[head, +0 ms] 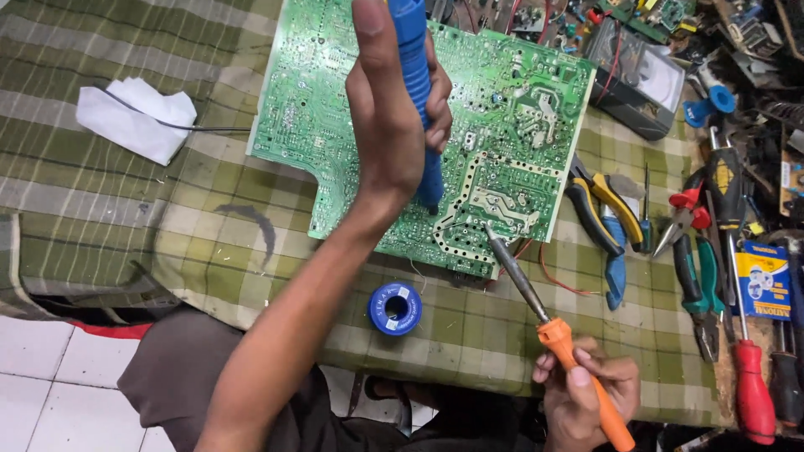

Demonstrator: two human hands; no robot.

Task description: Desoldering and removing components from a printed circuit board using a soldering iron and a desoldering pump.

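Note:
A large green circuit board (511,117) lies solder side up on a green checked cloth (209,218). My left hand (389,109) grips a blue desoldering pump (419,100) upright, its tip resting on the board near the lower middle. My right hand (586,393) holds an orange-handled soldering iron (553,331), whose metal tip touches the board's lower right area, just right of the pump tip. A blue spool of solder wire (395,307) sits on the cloth below the board.
White tissue (134,117) with a thin black wire lies at the far left. To the right are yellow-handled pliers (607,209), red and green pliers (695,251), red screwdrivers (749,377), a multimeter (641,79) and cluttered parts. White floor tiles (50,377) show lower left.

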